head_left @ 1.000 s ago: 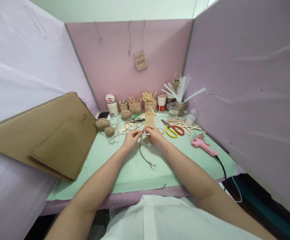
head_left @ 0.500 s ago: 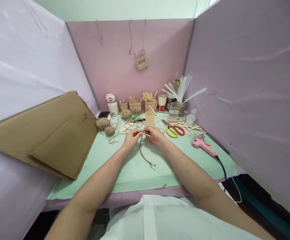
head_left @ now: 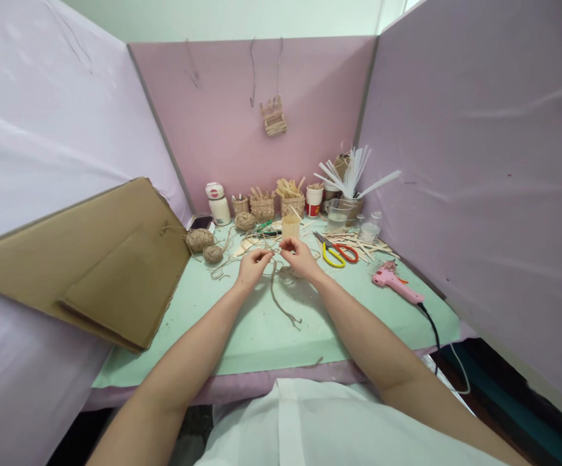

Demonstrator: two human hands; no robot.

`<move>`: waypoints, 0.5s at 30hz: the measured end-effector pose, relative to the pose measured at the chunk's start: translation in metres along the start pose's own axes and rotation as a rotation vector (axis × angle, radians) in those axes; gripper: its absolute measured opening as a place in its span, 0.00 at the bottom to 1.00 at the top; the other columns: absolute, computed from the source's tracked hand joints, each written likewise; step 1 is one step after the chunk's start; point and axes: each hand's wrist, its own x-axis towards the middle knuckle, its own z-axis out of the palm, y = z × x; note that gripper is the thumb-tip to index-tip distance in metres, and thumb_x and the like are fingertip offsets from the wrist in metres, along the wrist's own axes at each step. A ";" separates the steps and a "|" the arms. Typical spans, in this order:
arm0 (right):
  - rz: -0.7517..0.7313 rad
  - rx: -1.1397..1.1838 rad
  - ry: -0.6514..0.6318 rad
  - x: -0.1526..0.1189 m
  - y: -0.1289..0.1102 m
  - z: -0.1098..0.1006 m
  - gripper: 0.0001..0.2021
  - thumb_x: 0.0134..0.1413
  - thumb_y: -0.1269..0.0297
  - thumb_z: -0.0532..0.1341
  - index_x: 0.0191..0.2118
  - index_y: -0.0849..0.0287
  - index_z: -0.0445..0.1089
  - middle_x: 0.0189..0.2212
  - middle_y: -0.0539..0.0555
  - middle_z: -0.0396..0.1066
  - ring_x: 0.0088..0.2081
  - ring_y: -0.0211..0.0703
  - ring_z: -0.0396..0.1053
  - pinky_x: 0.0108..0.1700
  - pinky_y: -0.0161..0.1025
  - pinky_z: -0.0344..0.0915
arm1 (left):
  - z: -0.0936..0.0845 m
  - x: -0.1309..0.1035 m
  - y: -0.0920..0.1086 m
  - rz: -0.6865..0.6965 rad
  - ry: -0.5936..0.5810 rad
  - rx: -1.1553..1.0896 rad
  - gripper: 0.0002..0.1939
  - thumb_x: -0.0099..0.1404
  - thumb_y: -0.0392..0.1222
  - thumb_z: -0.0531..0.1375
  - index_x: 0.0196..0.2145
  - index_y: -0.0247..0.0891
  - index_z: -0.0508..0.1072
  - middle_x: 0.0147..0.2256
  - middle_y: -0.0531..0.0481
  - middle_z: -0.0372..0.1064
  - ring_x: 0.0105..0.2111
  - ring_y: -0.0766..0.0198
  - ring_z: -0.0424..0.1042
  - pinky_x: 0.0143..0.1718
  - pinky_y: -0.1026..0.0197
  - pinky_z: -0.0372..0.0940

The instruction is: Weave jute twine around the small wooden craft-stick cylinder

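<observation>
My left hand [head_left: 255, 265] is closed in a pinch on thin twine near the middle of the green table. Just right of it, my right hand [head_left: 300, 257] has its fingertips pinched together, also at the twine; a small gap separates the hands. A brown cord [head_left: 277, 299] lies on the table below them, curving toward me. Behind my right hand stands a light wooden piece [head_left: 290, 226] made of flat sticks. Loose twine [head_left: 288, 274] lies partly under my right hand.
Twine balls [head_left: 200, 240] and a leaning cardboard sheet [head_left: 116, 259] are at left. Scissors [head_left: 334, 251], wooden strips [head_left: 358, 243] and a pink glue gun [head_left: 397, 285] lie at right. Baskets of sticks [head_left: 262, 207], a white jar [head_left: 219, 208] and a plastic cup [head_left: 337, 217] stand behind.
My right hand has lifted slightly away from the table, and the gap between my hands has widened. My left hand has shifted slightly left. More loose twine shows below my right hand.
</observation>
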 end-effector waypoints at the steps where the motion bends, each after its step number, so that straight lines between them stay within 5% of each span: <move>1: 0.042 -0.005 0.013 0.000 0.000 0.001 0.08 0.38 0.65 0.57 0.30 0.59 0.65 0.27 0.48 0.64 0.30 0.36 0.61 0.35 0.35 0.58 | 0.000 -0.001 0.000 0.034 0.038 0.047 0.12 0.55 0.46 0.58 0.29 0.34 0.74 0.26 0.50 0.69 0.27 0.66 0.65 0.31 0.63 0.59; 8: 0.499 0.327 -0.114 -0.005 0.000 0.014 0.17 0.43 0.49 0.58 0.22 0.60 0.64 0.20 0.50 0.62 0.21 0.34 0.56 0.21 0.33 0.50 | -0.002 -0.009 0.005 0.326 0.105 0.406 0.10 0.60 0.42 0.54 0.31 0.37 0.74 0.28 0.49 0.67 0.30 0.64 0.64 0.35 0.62 0.58; 15: 0.472 0.380 -0.080 -0.006 0.008 0.015 0.16 0.37 0.52 0.64 0.23 0.60 0.66 0.18 0.47 0.58 0.21 0.31 0.54 0.20 0.31 0.47 | 0.000 -0.010 0.003 0.363 0.065 0.451 0.10 0.61 0.42 0.54 0.32 0.38 0.74 0.29 0.48 0.67 0.32 0.63 0.64 0.38 0.60 0.58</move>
